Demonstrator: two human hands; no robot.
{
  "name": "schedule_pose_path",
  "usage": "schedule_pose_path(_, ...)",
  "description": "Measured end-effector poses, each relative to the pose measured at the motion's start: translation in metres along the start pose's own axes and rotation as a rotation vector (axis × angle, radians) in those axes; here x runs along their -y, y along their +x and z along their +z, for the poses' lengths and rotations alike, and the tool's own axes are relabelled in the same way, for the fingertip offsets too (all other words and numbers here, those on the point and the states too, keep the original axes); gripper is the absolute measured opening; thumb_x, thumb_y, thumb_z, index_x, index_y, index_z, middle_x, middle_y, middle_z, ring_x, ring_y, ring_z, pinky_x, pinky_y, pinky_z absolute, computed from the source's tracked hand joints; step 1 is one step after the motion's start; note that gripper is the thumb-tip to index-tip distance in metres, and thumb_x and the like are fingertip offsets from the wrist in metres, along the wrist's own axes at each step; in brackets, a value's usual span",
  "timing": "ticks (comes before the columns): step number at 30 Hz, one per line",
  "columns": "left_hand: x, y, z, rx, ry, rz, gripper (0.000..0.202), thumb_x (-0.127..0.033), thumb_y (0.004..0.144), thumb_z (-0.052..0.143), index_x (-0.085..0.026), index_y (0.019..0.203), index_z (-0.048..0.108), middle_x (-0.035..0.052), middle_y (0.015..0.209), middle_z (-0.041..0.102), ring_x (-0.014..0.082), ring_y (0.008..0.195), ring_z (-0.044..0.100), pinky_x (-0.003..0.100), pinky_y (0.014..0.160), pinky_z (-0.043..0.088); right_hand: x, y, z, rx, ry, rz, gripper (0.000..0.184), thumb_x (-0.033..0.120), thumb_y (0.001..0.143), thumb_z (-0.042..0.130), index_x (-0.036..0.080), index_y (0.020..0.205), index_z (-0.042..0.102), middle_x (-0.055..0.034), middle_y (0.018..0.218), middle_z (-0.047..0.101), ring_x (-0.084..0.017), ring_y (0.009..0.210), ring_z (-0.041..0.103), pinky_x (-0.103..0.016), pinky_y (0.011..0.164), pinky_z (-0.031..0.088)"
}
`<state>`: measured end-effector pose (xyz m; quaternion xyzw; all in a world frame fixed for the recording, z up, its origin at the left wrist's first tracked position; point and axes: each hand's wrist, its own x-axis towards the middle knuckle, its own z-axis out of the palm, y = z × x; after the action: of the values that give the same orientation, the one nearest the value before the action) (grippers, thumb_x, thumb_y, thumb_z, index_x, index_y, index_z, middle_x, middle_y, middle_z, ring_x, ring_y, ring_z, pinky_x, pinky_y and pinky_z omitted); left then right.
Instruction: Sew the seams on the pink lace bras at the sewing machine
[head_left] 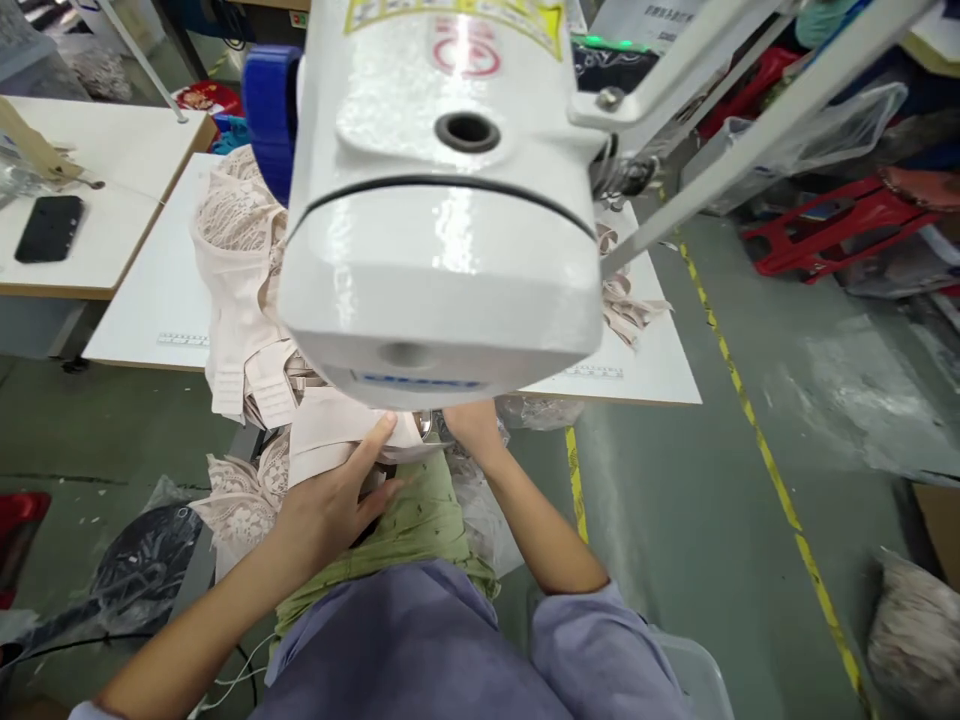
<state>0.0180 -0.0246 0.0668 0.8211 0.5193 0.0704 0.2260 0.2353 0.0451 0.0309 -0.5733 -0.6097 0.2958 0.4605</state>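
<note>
A beige bra has its smooth band stretched in front of the sewing machine, above my lap. My left hand grips this band, its index finger lying along the fabric near the metal part under the machine head. Close to the band's right end is my right hand; the machine head hides its fingers, so what they hold does not show. Left of the machine, more beige bras with lace cups and hook strips lie heaped on the white table. A lace cup hangs below the table edge.
Beige straps lie on the table's right side. A black phone rests on the neighbouring table at left. White stand rods slant across the upper right. A red stool and a bagged bundle stand at right.
</note>
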Motion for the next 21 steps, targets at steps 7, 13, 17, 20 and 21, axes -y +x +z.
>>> schedule_pose_path(7, -0.005, -0.004, -0.006, 0.008, 0.093, 0.039, 0.066, -0.049, 0.099, 0.05, -0.033, 0.159, 0.026, 0.0045, 0.122, 0.069, 0.0201, 0.083, 0.071, 0.024, 0.059, 0.047, -0.018, -0.025, 0.004, -0.142, 0.186, 0.116, 0.03, 0.043, 0.096, 0.051, 0.02, 0.109, 0.065, -0.0106, 0.117, 0.066, -0.021, 0.1, 0.062, -0.036, 0.09, 0.052)
schedule_pose_path(13, -0.009, -0.004, -0.007, 0.006, 0.126, 0.055, 0.067, -0.05, 0.099, 0.05, -0.029, 0.158, 0.028, 0.0072, 0.117, 0.07, 0.0218, 0.088, 0.07, 0.025, 0.068, 0.051, -0.021, -0.04, -0.001, -0.119, 0.249, 0.188, 0.028, 0.045, 0.096, 0.053, 0.021, 0.105, 0.065, -0.0084, 0.105, 0.066, -0.022, 0.096, 0.062, -0.036, 0.086, 0.051)
schedule_pose_path(17, -0.012, -0.002, -0.006, -0.037, 0.141, 0.118, 0.066, -0.046, 0.1, 0.05, -0.027, 0.158, 0.027, 0.0068, 0.116, 0.07, 0.0214, 0.091, 0.07, 0.025, 0.071, 0.053, -0.015, -0.046, -0.003, -0.089, 0.289, 0.211, 0.025, 0.043, 0.097, 0.053, 0.021, 0.102, 0.063, -0.0073, 0.101, 0.064, -0.021, 0.094, 0.06, -0.035, 0.083, 0.049)
schedule_pose_path(20, -0.014, -0.001, -0.004, -0.078, 0.17, 0.165, 0.066, -0.044, 0.1, 0.052, -0.026, 0.158, 0.026, 0.0071, 0.121, 0.07, 0.0213, 0.091, 0.07, 0.027, 0.079, 0.055, -0.013, -0.05, -0.005, -0.074, 0.307, 0.219, 0.024, 0.043, 0.097, 0.053, 0.021, 0.098, 0.063, -0.0072, 0.101, 0.063, -0.021, 0.094, 0.059, -0.034, 0.082, 0.048)
schedule_pose_path(21, -0.015, -0.001, -0.003, -0.088, 0.18, 0.174, 0.067, -0.043, 0.1, 0.053, -0.025, 0.158, 0.027, 0.0073, 0.121, 0.07, 0.0216, 0.092, 0.07, 0.028, 0.081, 0.055, -0.012, -0.052, -0.005, -0.07, 0.312, 0.218, 0.024, 0.043, 0.097, 0.053, 0.022, 0.097, 0.063, -0.007, 0.101, 0.063, -0.021, 0.093, 0.059, -0.034, 0.081, 0.048)
